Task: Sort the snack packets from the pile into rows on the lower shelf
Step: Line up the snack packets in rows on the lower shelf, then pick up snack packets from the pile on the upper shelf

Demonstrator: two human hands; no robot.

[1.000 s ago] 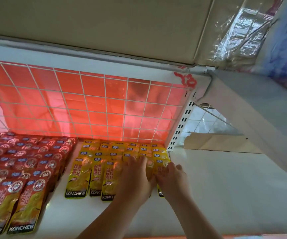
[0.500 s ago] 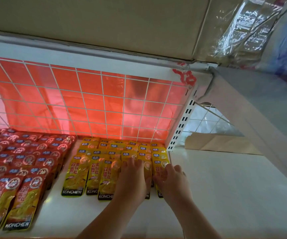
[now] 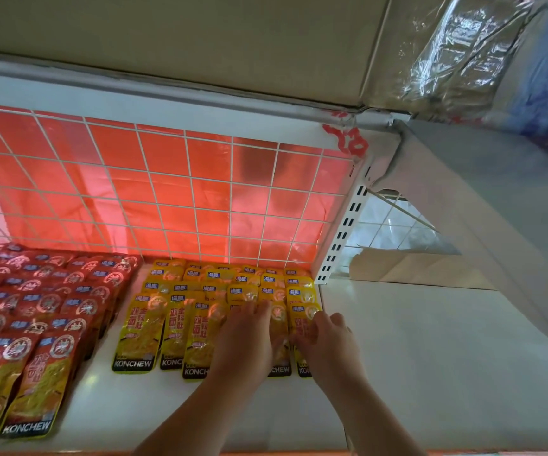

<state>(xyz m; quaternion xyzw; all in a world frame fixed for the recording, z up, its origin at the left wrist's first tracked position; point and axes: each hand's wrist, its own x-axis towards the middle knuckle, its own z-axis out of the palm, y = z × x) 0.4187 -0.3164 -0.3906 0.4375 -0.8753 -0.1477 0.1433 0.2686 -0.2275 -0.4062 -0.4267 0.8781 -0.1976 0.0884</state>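
left hand (image 3: pixel 246 343) and right hand (image 3: pixel 330 347), both released, press glossy yellow snack packets (image 3: pixel 141 330) at the white shelf's (image 3: pixel 128 399) back edge.

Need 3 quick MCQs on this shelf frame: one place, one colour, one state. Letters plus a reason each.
1. Relative to the red packets, the yellow packets lie:
A) to the left
B) to the right
C) on top

2. The sheet behind the packets is:
A) blue
B) green
C) red

3. The left hand and right hand:
A) rest on yellow packets
B) lift a red packet
C) hang in the air

Answers:
1 B, the yellow rows sit right of the red rows.
2 C, the backing glows red.
3 A, both hands' fingers lie on the front yellow packets.
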